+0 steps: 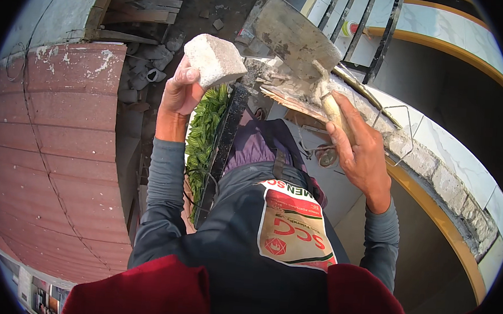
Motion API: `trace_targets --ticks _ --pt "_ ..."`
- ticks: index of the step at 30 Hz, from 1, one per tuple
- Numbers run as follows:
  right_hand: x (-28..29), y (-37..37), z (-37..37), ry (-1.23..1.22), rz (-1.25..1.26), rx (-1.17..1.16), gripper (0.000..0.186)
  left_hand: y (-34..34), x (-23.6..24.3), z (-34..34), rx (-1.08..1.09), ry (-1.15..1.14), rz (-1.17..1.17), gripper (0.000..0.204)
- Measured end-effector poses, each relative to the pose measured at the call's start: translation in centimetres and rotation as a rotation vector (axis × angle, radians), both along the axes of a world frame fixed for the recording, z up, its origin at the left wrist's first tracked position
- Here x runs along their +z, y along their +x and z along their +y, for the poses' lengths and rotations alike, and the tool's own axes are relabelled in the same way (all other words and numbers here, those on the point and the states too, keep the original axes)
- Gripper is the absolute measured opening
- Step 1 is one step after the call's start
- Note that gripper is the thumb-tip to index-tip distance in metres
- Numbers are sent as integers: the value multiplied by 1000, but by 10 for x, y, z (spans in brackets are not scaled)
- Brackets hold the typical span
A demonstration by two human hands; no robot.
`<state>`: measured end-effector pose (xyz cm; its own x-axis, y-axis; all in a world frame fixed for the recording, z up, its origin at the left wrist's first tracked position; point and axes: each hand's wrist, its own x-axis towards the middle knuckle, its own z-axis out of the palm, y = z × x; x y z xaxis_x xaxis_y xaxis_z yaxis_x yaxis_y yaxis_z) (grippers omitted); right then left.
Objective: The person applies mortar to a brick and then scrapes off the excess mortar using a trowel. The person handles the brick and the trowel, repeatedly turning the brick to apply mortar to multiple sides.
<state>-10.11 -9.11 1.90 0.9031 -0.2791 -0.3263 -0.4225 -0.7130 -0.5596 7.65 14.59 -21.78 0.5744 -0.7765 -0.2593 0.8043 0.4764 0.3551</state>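
Observation:
My left hand grips a rough whitish block by its lower left, holding it up at the upper middle. My right hand is wrapped round the pale handle of a trowel, whose square, cement-smeared blade points up and away from me, to the right of the block. Below the blade is a splintered board beside a rough masonry ledge. A printed paper cement sack lies against the front of my clothes.
Reddish corrugated roofing fills the left, with a hanging wire. Green foliage borders a dark edge below me. Rubble and timber lie lower at the top left. Black railings, white tiles and a yellow-trimmed opening stand right.

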Motion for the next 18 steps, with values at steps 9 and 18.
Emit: trace_targets --ticks 9,18 --pt "26 -44 -5 94 -287 -505 52 21 39 -90 -424 131 -447 72" --pt "18 -88 -2 267 -533 -651 53 17 46 -123 -666 204 -447 74"
